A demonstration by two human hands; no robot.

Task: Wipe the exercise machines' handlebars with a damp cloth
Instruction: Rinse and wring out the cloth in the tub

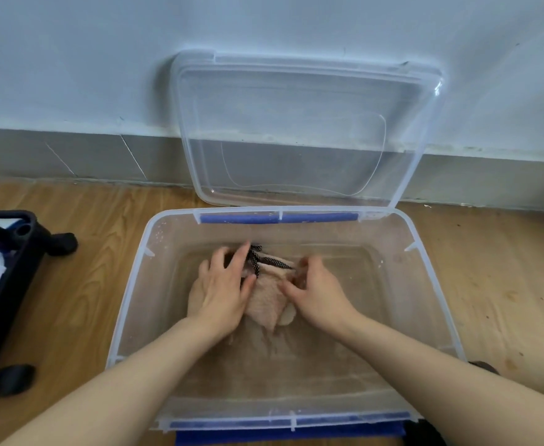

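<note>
While the wooden floor (pixel 87 220) carries a clear plastic bin (pixel 129 284) holding shallow water (pixel 354 284), its lid (pixel 296 123) propped open against the wall (pixel 71 59), the pinkish cloth (pixel 269 300) lies soaking on the bin's bottom between 2 hands. The left hand (pixel 222 291) lies spread, pressing on the cloth; the right hand (pixel 315 291), blurred, curls its fingers round the cloth's edge. This looks like the wetting step, with the wiping not yet begun. Next, probably, gather the cloth, lift it and wring it until damp, not dripping.
</note>
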